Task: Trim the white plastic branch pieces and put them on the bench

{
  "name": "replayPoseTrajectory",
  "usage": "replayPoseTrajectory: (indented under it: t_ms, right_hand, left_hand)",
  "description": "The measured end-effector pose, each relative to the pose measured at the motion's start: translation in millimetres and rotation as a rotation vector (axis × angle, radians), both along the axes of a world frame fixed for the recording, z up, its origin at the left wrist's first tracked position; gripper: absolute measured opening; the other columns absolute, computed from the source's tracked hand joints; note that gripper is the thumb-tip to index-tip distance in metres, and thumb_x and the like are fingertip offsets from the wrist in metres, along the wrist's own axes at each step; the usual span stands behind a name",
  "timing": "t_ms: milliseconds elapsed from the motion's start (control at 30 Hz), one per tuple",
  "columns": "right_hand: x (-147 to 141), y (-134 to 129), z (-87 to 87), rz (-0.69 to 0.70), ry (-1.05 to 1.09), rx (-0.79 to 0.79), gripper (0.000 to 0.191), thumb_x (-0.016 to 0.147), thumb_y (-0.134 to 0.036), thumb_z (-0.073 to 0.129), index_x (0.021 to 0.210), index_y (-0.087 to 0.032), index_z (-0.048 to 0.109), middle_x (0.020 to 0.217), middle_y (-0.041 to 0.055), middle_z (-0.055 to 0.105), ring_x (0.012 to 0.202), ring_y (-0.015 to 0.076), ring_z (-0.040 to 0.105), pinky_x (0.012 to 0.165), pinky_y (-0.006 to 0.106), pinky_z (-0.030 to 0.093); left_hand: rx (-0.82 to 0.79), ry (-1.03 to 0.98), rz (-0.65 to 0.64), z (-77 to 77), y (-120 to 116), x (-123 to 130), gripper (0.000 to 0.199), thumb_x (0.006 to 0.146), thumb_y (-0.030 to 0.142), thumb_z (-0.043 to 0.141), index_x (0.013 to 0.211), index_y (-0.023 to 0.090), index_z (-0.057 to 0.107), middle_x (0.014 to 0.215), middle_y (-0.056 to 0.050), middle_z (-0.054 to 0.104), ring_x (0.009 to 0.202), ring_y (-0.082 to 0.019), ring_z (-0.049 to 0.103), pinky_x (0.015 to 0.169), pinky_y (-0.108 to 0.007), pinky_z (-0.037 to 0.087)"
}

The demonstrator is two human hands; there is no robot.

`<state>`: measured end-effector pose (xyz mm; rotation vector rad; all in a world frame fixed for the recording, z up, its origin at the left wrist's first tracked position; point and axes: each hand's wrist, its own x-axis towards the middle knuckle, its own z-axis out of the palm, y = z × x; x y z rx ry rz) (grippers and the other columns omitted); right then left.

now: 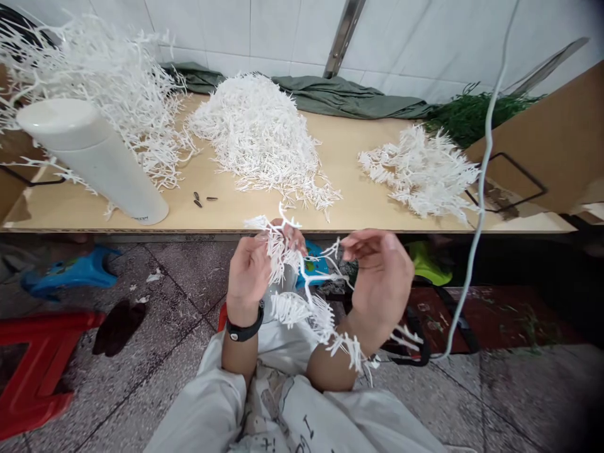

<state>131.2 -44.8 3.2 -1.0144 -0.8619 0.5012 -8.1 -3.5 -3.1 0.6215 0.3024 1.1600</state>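
Observation:
My left hand (249, 270), with a black band at its wrist, is closed around white branching plastic sprigs (279, 251). From this hold, a forked white stem (309, 277) reaches right, and feathery tufts (306, 311) hang down over my right forearm. My right hand (382, 277) is raised to the right of the stem, fingers bent and thumb apart from them. Its fingertips are close to a thin twig end; whether they touch it I cannot tell. Behind both hands, a dense heap of white sprigs (264, 132) lies on the cardboard-coloured tabletop (340, 217).
A white bottle (94, 160) stands at left before a tangled pile of white branches (113, 82). Several dark seeds (197, 202) lie nearby. At right are a smaller white pile (422, 170), green foliage (472, 113) and a hanging cable (486, 157). A red stool (40, 358) is at lower left.

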Motion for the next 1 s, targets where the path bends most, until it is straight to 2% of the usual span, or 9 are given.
replayPoseTrajectory:
  t_ms: [67,167,267,333,400,467,667,833,1000]
  right_hand:
    - [4,-6,-2.0,0.125,-0.101,-0.138,0.028,0.090,-0.035,0.048,0.079,-0.019,0.068,0.069,0.0016,0.065,0.059,0.0102,0.054,0.056,0.025,0.041]
    - [8,-9,-5.7,0.228,-0.285,-0.293,0.025,0.090,-0.037,0.050,0.085,-0.021,0.069,0.068,-0.0004,0.064,0.062,0.0095,0.055,0.060,0.023,0.042]
    - [10,-8,-8.3,0.400,-0.424,-0.379,0.028,0.091,-0.038,0.049,0.082,-0.020,0.067,0.066,-0.0015,0.062,0.061,0.0093,0.054,0.059,0.023,0.041]
    - [10,-8,-9.3,0.463,-0.466,-0.388,0.031,0.092,-0.039,0.046,0.077,-0.019,0.065,0.067,-0.0012,0.062,0.061,0.0094,0.053,0.060,0.023,0.040]
    - [10,-8,-10.4,0.443,-0.470,-0.374,0.034,0.092,-0.040,0.045,0.073,-0.018,0.062,0.067,-0.0009,0.061,0.060,0.0095,0.052,0.059,0.024,0.040]
    - [11,-8,-11.7,0.379,-0.450,-0.349,0.033,0.091,-0.041,0.048,0.072,-0.019,0.062,0.066,-0.0013,0.060,0.059,0.0095,0.051,0.057,0.023,0.039]
    - [13,-8,-13.9,0.170,-0.283,-0.227,0.022,0.089,-0.037,0.052,0.086,-0.023,0.069,0.076,0.0005,0.066,0.064,0.0111,0.056,0.057,0.024,0.044]
    - [11,-8,-13.9,0.140,-0.178,-0.165,0.020,0.088,-0.037,0.054,0.090,-0.023,0.067,0.072,0.0000,0.063,0.065,0.0113,0.057,0.060,0.024,0.046]
    - [7,-6,-13.4,0.162,-0.259,-0.136,0.023,0.086,-0.040,0.055,0.100,-0.026,0.066,0.086,0.0021,0.065,0.074,0.0127,0.059,0.062,0.026,0.048]
  left_hand:
    - [-0.009,0.047,-0.022,-2.2,1,1,0.017,0.070,0.027,0.051,0.079,0.016,0.061,0.074,-0.003,0.054,0.074,-0.016,0.058,0.072,-0.030,0.052]
    - [-0.016,0.126,-0.032,-3.6,2,1,0.023,0.069,0.023,0.056,0.087,0.014,0.066,0.084,-0.006,0.065,0.081,-0.017,0.063,0.077,-0.029,0.053]
    - [-0.038,0.143,-0.074,-3.6,3,1,0.030,0.073,0.029,0.061,0.097,0.013,0.068,0.098,-0.010,0.070,0.091,-0.020,0.065,0.085,-0.032,0.053]
    - [-0.020,0.127,-0.138,-3.1,3,2,0.036,0.077,0.036,0.060,0.104,0.013,0.068,0.108,-0.012,0.069,0.098,-0.022,0.064,0.088,-0.033,0.052]
    - [0.015,0.117,-0.196,-2.9,4,3,0.038,0.080,0.037,0.059,0.108,0.014,0.067,0.115,-0.012,0.067,0.100,-0.022,0.064,0.088,-0.032,0.053]
    - [0.032,0.118,-0.196,-4.3,4,5,0.037,0.079,0.033,0.062,0.110,0.015,0.066,0.117,-0.011,0.067,0.095,-0.020,0.066,0.085,-0.031,0.053]
    - [0.023,0.203,-0.052,-17.3,11,10,0.030,0.069,0.024,0.076,0.097,0.019,0.069,0.096,-0.004,0.073,0.083,-0.012,0.067,0.069,-0.018,0.052]
    - [0.077,0.255,-0.034,-21.0,14,13,0.025,0.062,0.022,0.082,0.084,0.017,0.070,0.081,-0.003,0.074,0.074,-0.011,0.068,0.068,-0.019,0.052]
    - [0.172,0.395,0.027,-21.7,13,18,0.024,0.061,0.022,0.082,0.081,0.016,0.069,0.078,-0.002,0.073,0.069,-0.011,0.067,0.067,-0.020,0.052]
